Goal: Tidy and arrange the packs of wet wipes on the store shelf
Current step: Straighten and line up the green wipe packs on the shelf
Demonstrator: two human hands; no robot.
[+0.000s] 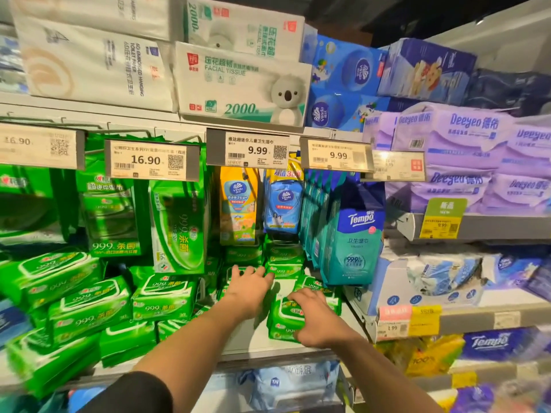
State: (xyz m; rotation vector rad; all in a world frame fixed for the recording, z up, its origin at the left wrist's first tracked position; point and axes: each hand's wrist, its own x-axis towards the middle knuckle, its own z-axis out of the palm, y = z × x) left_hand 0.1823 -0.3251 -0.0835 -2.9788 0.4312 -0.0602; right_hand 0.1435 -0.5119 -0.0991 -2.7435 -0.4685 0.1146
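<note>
Both hands are in the green wipes section of the shelf [298,345]. My right hand [317,318] sits on top of a green pack [281,320] near the front edge, fingers curled over its top: a grasp, I think, though my hand hides the far side. My left hand [249,286] reaches deeper, fingers spread and relaxed, tips on a pack further back [243,274]; it holds nothing.

The packs are a mess: the left pile [89,308] lies tilted and overlapping, and the back stack [283,263] is roughly squared under the hanging Vinda packs [281,204].

How to do it well, my read:
- use the left hand as a stop on the back pack
- slide the front pack straight back, label up, flush against it
- keep low, so as not to knock the hanging Tempo pack [353,245] just right
- bare shelf between my hands is the slot to fill
</note>
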